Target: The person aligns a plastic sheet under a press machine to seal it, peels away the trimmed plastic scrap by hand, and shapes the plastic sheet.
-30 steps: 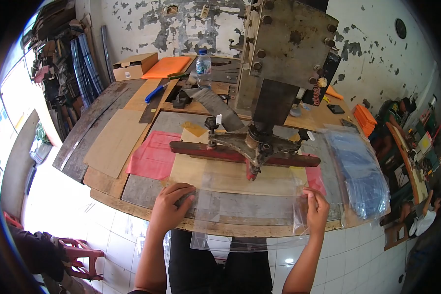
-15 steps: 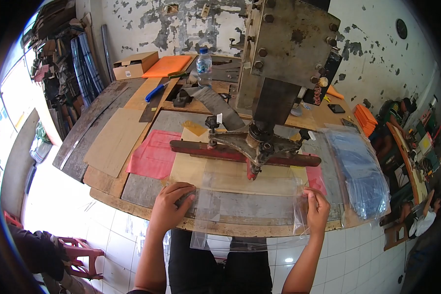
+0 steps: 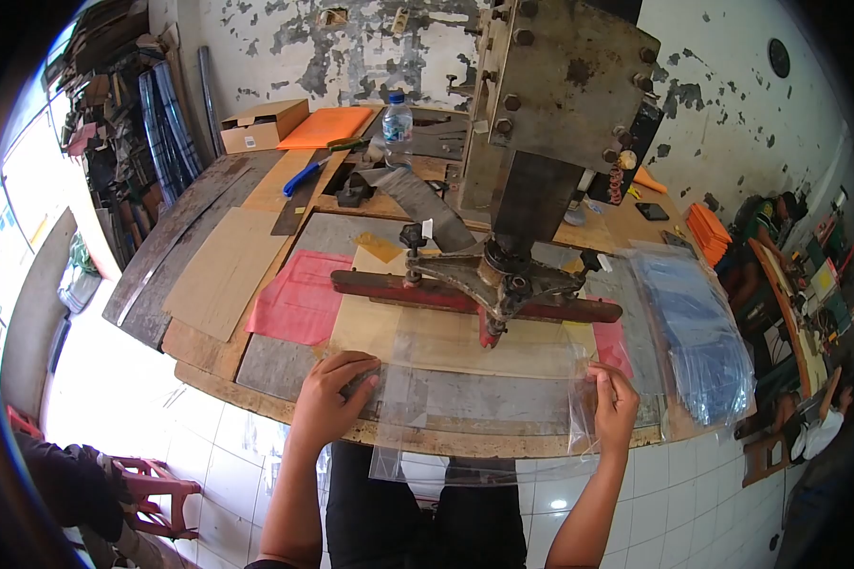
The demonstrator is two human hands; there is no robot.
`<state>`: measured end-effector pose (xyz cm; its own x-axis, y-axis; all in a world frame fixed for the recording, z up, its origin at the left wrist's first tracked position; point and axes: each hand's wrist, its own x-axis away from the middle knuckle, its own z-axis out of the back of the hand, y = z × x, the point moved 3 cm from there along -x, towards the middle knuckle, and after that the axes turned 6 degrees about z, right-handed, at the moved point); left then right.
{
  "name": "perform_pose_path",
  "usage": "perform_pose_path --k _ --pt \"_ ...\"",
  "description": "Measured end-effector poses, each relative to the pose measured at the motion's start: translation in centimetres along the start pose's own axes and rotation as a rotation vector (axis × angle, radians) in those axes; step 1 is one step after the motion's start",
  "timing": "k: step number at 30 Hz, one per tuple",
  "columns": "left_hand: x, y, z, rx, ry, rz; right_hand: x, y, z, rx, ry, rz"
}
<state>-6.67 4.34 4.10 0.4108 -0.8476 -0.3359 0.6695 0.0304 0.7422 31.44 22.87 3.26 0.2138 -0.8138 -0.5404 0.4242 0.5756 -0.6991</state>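
A clear plastic sheet (image 3: 484, 417) stretches between my two hands, its near part hanging past the table's front edge. My left hand (image 3: 337, 394) has its fingers closed on the sheet's left side. At the right side, my right hand (image 3: 612, 398) pinches the sheet between thumb and fingers. The far part of the sheet reaches under the press's red bar (image 3: 427, 292), over a cream-coloured sheet (image 3: 370, 327). Pink material (image 3: 294, 299) shows at the left of the cream sheet. Whether the bar touches the plastic, I cannot tell.
The tall metal press (image 3: 560, 85) rises behind the bar. A stack of clear plastic pieces (image 3: 697, 332) lies to the right. Cardboard (image 3: 223, 275), a blue-handled tool (image 3: 302, 178), a water bottle (image 3: 397, 128) and a box (image 3: 261, 125) are on the left and back. Another person (image 3: 764, 228) is at far right.
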Motion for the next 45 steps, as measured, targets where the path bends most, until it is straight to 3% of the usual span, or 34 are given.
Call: perform_pose_path --k 19,31,33,36,45 --pt "0.4 -0.4 0.4 -0.01 0.038 -0.062 0.1 0.6 0.0 -0.035 -0.017 0.022" --pt "0.7 -0.6 0.5 -0.009 0.03 -0.089 -2.2 3.5 -1.4 -0.252 -0.138 -0.153" --pt "0.7 -0.6 0.4 -0.01 0.03 -0.096 -2.8 4.0 -1.7 -0.274 -0.168 -0.284" --pt "0.8 -0.5 0.4 0.015 0.026 -0.072 -3.4 4.9 -2.2 -0.153 -0.215 -0.236" --pt "0.6 -0.6 0.2 0.045 -0.008 -0.049 -1.6 -1.6 0.1 -0.44 -0.092 -0.185"
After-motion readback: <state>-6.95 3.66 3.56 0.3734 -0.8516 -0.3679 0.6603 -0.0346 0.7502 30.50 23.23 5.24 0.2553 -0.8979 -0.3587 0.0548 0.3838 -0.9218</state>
